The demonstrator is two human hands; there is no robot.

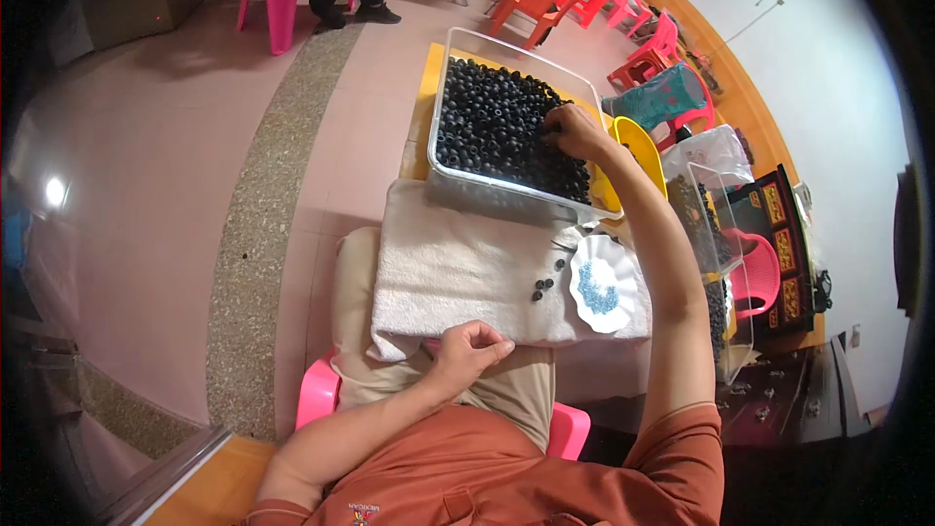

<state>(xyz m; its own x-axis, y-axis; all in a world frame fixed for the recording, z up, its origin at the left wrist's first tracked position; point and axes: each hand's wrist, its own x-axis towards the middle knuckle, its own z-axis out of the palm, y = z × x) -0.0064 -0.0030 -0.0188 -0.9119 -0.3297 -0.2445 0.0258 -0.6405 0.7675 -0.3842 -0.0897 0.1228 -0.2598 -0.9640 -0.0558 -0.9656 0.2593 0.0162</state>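
While left hand rests fisted, right hand lies among black beads.

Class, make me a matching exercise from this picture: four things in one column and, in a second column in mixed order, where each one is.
Things:
1. right hand
2. left hand
3. white dish
4. yellow scoop

Places:
A. at the towel's near edge, on the lap
B. in the clear tub of black beads
C. beside the tub, on its right
D. on the white towel, holding blue bits

Pairs: 1-B, 2-A, 3-D, 4-C
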